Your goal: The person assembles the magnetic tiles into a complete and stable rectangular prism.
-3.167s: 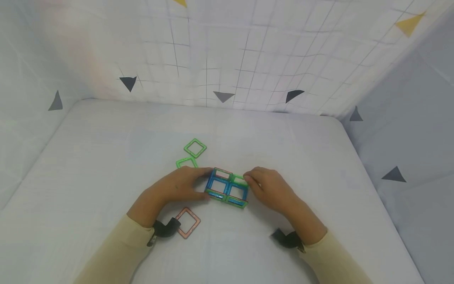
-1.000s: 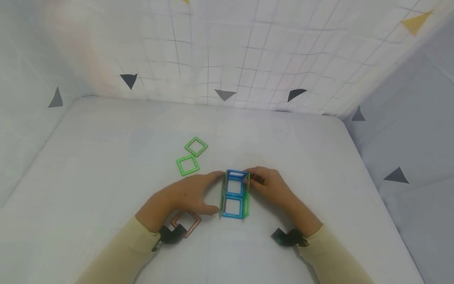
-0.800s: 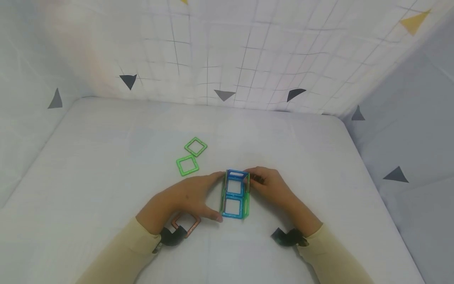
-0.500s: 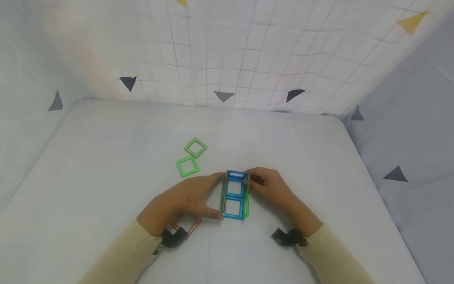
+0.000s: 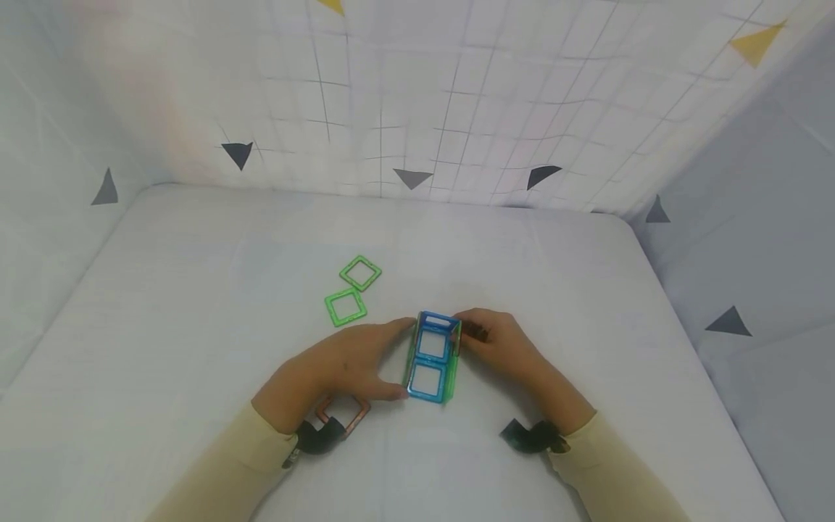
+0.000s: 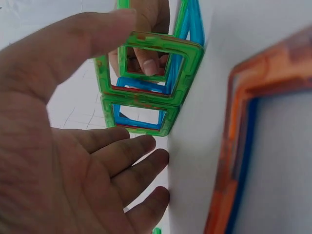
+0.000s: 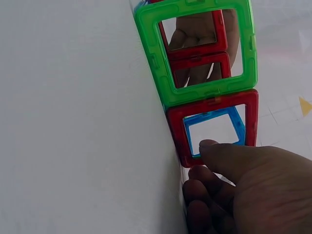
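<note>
Between both hands stands an open box of magnetic tiles (image 5: 432,359), with two blue square tiles along its bottom and upright tiles around them. A blue tile (image 5: 438,315) closes its far end. My left hand (image 5: 349,362) spans its left side, thumb by the near corner and fingers extended towards the far one. Green tiles (image 6: 142,101) line that side in the left wrist view. My right hand (image 5: 499,341) pinches the far right part, its thumb over a red tile (image 7: 178,134) and its fingers curled below. Beside that stands a green tile (image 7: 209,90).
Two loose green square tiles, one farther (image 5: 350,265) and one nearer (image 5: 351,319), lie flat beyond my left hand. An orange square tile (image 5: 359,422) lies partly hidden under the left wrist. White cloth covers the table (image 5: 554,268), with a patterned backdrop (image 5: 457,80) behind.
Since the oldest frame the box has turned lengthwise, away from me, and its far end now shows a blue tile. In the last half second it has swivelled slightly, its near end going left.
</note>
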A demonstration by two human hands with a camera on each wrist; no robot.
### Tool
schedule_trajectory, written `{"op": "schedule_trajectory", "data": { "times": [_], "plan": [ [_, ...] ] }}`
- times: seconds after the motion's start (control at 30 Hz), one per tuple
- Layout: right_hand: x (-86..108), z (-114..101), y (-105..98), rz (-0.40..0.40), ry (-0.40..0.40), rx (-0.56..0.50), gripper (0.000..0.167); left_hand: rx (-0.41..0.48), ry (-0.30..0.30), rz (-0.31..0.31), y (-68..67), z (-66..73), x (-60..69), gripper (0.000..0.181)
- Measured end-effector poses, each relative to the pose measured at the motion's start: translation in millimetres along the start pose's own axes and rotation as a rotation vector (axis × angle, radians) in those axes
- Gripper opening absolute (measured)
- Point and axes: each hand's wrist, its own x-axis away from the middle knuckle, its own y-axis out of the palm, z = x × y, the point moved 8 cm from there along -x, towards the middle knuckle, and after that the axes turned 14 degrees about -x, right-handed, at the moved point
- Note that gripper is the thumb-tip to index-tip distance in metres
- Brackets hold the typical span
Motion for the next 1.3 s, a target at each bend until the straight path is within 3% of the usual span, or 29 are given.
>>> {"op": "schedule_trajectory", "data": {
  "times": [0.27, 0.6, 0.8, 1.07, 1.3],
  "plan": [
    [0.6, 1.4, -2.2, -0.013, -0.013, 0.014, 0.030, 0.026, -0.020, -0.028, -1.6, -6.0, 1.1, 0.089],
    [1.9, 5.9, -5.0, -0.061, -0.029, -0.016, 0.029, -0.004, -0.027, -0.010, -8.5, -14.8, 4.7, 0.062],
    [2.8, 8.5, -7.2, -0.110, -0.027, -0.021, 0.024, 0.003, -0.018, 0.051, -15.6, -19.8, 6.1, 0.042],
    [5.8, 8.9, -11.0, -0.189, -0.020, -0.052, 0.023, 0.065, -0.084, 0.116, -18.5, -29.5, 2.0, 0.033],
    [7.2, 4.4, -9.3, -0.251, -0.027, -0.070, 0.021, 0.143, -0.073, 0.209, -22.7, -32.9, 0.2, 0.021]
  ]
}}
